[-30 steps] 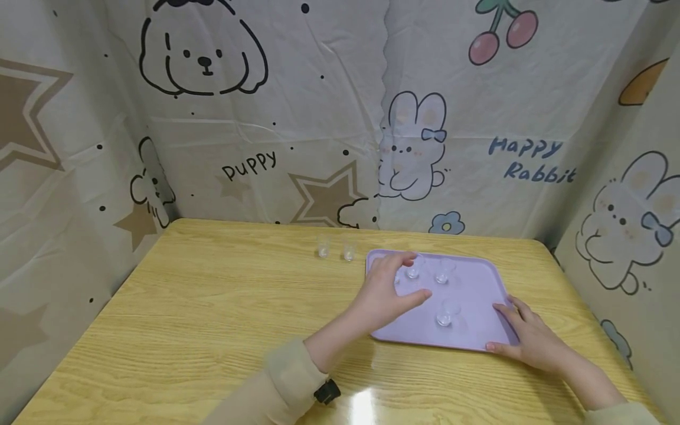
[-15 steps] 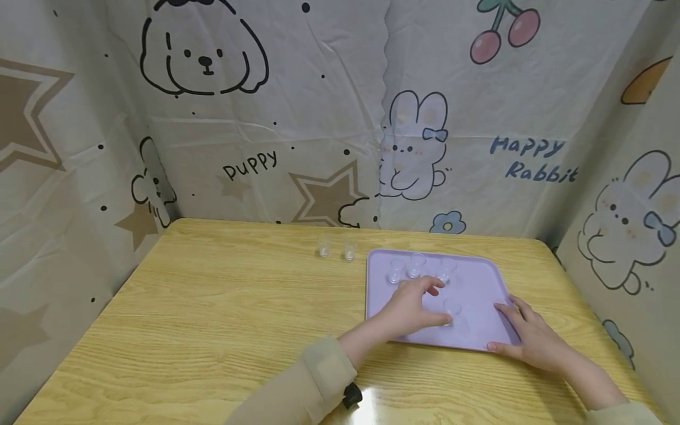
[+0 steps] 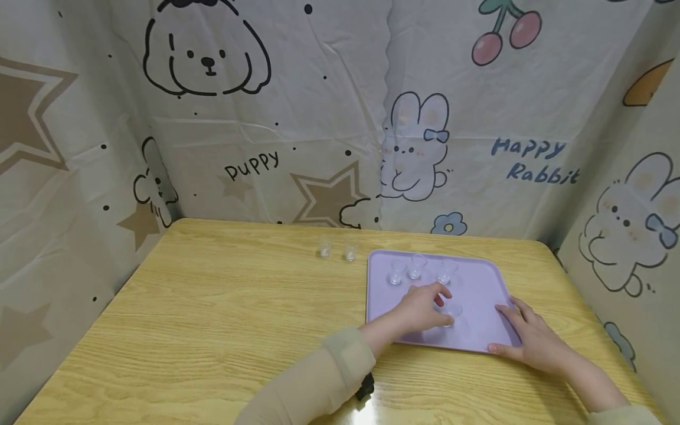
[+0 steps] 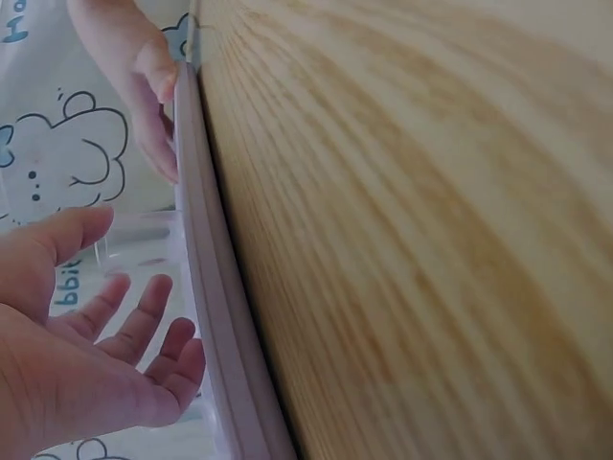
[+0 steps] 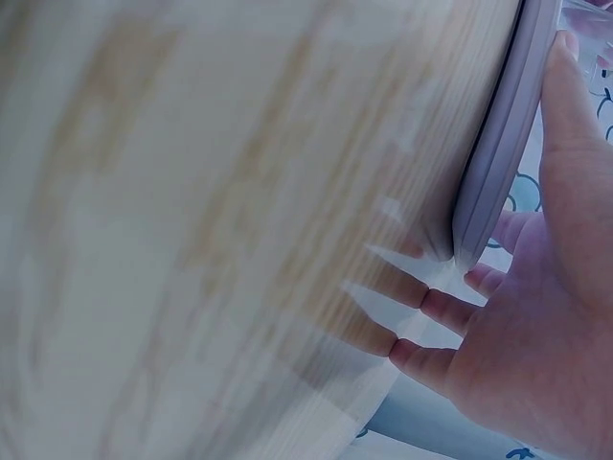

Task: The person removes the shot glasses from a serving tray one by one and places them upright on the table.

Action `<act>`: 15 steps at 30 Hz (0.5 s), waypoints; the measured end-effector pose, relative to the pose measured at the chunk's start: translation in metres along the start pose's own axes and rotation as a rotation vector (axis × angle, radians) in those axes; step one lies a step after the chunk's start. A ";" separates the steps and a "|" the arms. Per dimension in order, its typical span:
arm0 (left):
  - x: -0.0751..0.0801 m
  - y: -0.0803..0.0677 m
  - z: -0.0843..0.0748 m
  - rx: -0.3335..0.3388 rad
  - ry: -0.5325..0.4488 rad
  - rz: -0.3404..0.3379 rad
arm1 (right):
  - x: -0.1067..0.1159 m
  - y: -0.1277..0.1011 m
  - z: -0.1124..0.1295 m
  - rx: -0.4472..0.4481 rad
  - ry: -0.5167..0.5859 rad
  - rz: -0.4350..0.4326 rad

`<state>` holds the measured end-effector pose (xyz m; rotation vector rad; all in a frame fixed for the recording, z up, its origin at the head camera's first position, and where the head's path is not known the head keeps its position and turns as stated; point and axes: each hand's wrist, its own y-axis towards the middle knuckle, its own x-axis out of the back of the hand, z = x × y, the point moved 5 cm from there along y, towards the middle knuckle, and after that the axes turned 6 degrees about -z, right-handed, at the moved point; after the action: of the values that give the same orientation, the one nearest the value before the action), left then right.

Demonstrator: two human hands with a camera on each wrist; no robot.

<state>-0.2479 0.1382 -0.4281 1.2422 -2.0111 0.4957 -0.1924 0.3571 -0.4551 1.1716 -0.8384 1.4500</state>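
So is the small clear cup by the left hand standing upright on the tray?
Upright, apparently: the cup stands on the purple tray, rim up, the left hand's fingertips around it.

This looks like a small improvised booth in a home rather than a lab or workshop. A light wood-grain worktop (image 3: pixel 212 319) sits enclosed on three sides by a creased cream cloth backdrop (image 3: pixel 319 118) printed with cartoon puppies, rabbits, stars and cherries, with the words "Puppy" and "Happy Rabbit". A lilac plastic tray (image 3: pixel 478 283) and tiny clear cups (image 3: pixel 324 248) suit a domestic tabletop.
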 end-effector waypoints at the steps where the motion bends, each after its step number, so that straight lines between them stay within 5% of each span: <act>1: -0.001 0.001 -0.001 -0.011 0.012 -0.001 | 0.000 0.000 0.000 0.000 -0.003 0.001; 15: -0.001 0.000 -0.010 -0.014 0.075 0.012 | 0.000 0.000 0.002 0.002 -0.002 -0.002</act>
<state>-0.2433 0.1454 -0.4221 1.1868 -1.9572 0.5257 -0.1920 0.3557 -0.4544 1.1758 -0.8368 1.4485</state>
